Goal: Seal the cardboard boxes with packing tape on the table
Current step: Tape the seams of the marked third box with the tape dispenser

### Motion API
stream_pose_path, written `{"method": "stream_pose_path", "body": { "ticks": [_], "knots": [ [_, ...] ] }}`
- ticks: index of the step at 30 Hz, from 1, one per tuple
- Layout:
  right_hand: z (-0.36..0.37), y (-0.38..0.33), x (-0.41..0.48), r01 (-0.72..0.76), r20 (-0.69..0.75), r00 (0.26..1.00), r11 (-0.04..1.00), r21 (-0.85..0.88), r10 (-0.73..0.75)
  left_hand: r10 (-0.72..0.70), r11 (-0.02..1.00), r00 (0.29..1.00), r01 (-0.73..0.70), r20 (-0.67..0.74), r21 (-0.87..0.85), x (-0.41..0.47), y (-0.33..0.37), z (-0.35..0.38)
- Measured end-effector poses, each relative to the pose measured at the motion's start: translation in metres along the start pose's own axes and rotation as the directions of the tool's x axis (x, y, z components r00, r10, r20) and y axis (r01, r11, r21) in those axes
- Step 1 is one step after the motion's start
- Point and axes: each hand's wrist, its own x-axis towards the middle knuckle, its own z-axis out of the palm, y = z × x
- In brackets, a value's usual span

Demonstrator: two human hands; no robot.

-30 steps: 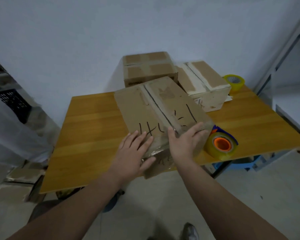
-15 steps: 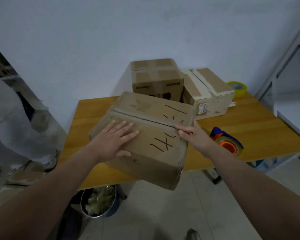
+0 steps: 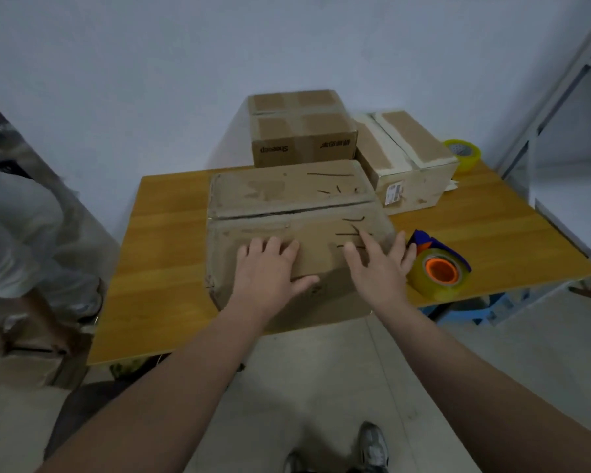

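Far left: another person [image 3: 21,233] in pale clothes. Wooden table [image 3: 157,261]; big cardboard box [image 3: 287,199] sits at its near edge, centre, flap seam showing. Left hand [image 3: 267,271] flat on box top, fingers close together, thumb over near edge. Right hand [image 3: 379,268] flat on box's right corner, fingers spread. Just right: tape dispenser [image 3: 439,271], orange core. Far side: brown taped box [image 3: 301,131], pale taped box [image 3: 410,155], yellow tape roll [image 3: 463,153].

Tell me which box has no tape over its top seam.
The front box, under the left hand and right hand: a dark gap runs along its seam. The brown box and pale box behind carry tape strips.
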Motion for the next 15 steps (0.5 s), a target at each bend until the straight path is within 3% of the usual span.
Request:
{"method": "stream_pose_path", "body": {
  "ticks": [4, 7, 9, 10, 12, 15],
  "knots": [
    [0.011, 0.005, 0.009, 0.059, -0.038, 0.998, 0.997, 0.041, -0.057, 0.093, 0.981, 0.995, -0.098, -0.035, -0.169, 0.006, -0.026, -0.008],
    [0.011, 0.009, 0.019, 0.077, -0.044, 0.996, 0.995, 0.063, -0.074, -0.104, 0.945, 0.987, 0.060, -0.121, -0.321, 0.006, -0.068, -0.011],
    [0.007, 0.010, 0.026, 0.111, 0.010, 0.994, 0.991, 0.069, -0.112, -0.196, 0.934, 0.977, 0.161, -0.081, -0.319, 0.000, -0.097, -0.008],
    [0.003, 0.012, 0.031, 0.131, 0.043, 0.990, 0.989, 0.071, -0.135, -0.133, 0.965, 0.991, 0.125, -0.021, -0.231, -0.005, -0.108, -0.004],
    [-0.006, 0.015, 0.041, 0.174, 0.098, 0.979, 0.982, 0.078, -0.181, 0.085, 0.996, 0.995, -0.084, 0.057, -0.013, -0.017, -0.118, 0.004],
    [-0.013, 0.013, 0.052, 0.224, 0.026, 0.973, 0.969, 0.101, -0.227, 0.273, 0.961, 0.962, -0.273, -0.007, 0.044, -0.035, -0.110, 0.013]
  ]
}}
